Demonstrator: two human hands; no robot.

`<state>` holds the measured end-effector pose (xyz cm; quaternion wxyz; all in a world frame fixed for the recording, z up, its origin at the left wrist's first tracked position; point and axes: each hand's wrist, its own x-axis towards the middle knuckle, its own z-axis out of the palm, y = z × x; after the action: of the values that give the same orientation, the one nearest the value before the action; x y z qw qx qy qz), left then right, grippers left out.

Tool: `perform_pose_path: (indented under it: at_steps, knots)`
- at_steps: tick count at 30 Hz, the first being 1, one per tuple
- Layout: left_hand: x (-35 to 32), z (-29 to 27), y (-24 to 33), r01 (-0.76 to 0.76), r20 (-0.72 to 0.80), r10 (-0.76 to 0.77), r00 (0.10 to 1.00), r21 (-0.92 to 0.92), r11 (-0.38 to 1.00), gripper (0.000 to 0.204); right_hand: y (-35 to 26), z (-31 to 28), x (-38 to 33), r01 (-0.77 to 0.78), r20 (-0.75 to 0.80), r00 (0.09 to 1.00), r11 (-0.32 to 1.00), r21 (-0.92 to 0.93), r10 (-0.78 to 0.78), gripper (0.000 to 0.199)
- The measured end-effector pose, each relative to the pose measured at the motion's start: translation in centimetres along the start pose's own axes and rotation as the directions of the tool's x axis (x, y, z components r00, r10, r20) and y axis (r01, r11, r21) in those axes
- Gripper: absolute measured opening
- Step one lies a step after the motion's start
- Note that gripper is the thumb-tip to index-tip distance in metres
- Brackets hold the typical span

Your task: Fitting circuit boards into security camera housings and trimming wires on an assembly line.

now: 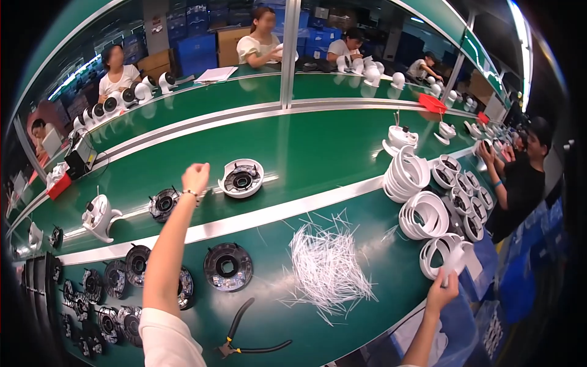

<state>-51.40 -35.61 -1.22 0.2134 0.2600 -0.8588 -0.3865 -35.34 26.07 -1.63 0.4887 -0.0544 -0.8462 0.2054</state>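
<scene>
My left hand [195, 177] reaches out over the green conveyor belt [306, 147], fingers curled with nothing visible in them. Just right of it on the belt lies a white round housing with a black disc inside [242, 178]. A black disc part [164, 203] lies on the belt just left of my wrist. My right hand [441, 292] is at the near right edge of the bench, its fingers gripping a white curved shell [455, 258] from a nested stack.
Black disc parts [227, 266] crowd the near left of the bench, beside black pliers [244, 339]. A pile of thin white strips [327, 266] lies in the middle. Stacks of white shells [406, 174] stand right. A co-worker [526, 177] works at right; other people sit across.
</scene>
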Motion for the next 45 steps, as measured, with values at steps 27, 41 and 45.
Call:
perform_pose_path:
  at_steps: [27, 41, 45]
  knots:
    - [-6.3, -7.8, -6.7, 0.346, 0.047, -0.356, 0.933, 0.144, 0.927, 0.071, -26.4, -5.4, -13.3, 0.181, 0.388, 0.208, 0.425, 0.887, -0.898, 0.026]
    - [-15.8, -8.7, 2.1, 0.331, 0.389, -0.081, 0.918, -0.637, 0.696, 0.036, -27.8, -3.7, -7.7, 0.201, 0.608, -0.107, 0.582, 0.788, -0.787, 0.102]
    - [-19.8, -9.7, 4.5, 0.325, 0.415, 0.019, 0.91, -0.739, 0.59, 0.038, -28.4, -3.2, -7.9, 0.166, 0.586, -0.185, 0.563, 0.81, -0.789, 0.106]
